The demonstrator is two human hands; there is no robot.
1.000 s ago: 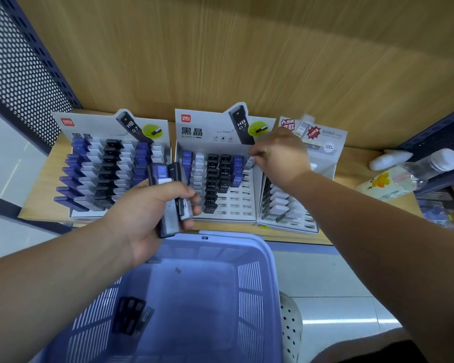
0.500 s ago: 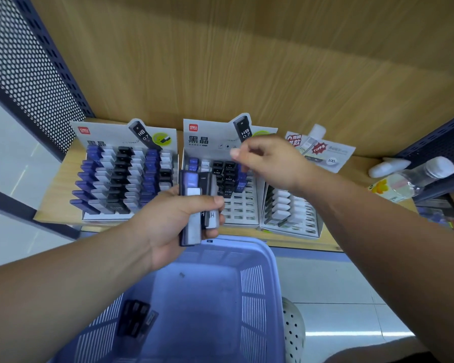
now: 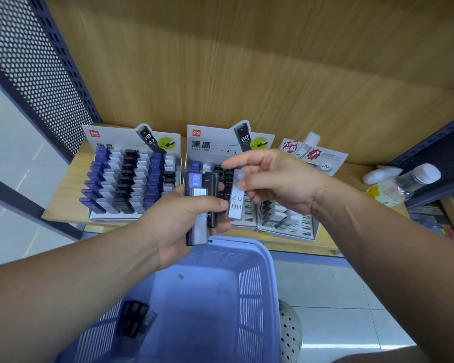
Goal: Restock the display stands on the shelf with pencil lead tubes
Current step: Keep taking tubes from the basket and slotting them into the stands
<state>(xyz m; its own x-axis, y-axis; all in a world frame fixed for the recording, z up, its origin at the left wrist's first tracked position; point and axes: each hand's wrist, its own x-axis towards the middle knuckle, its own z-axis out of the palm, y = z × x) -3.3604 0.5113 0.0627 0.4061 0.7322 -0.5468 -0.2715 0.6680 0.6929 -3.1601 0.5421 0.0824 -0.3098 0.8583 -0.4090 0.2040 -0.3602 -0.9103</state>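
The right hand (image 3: 281,184), back from the stand (image 3: 212,146), pinches a white tube (image 3: 236,203) beside the bundle (image 3: 198,205) the left hand (image 3: 178,226) grips, likely the next refill.

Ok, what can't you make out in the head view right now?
Middle display stand: slots largely hidden behind the left hand, the right hand and its white tube, head view.
Tube stack in the left hand: the grip covers it, count unclear.
Dark tubes in the basket: blurred and small, count unclear.

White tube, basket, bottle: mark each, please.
white tube (image 3: 236,205), head view, its printed label
basket (image 3: 207,297), head view, bare floor inside
bottle (image 3: 396,188), head view, clear body
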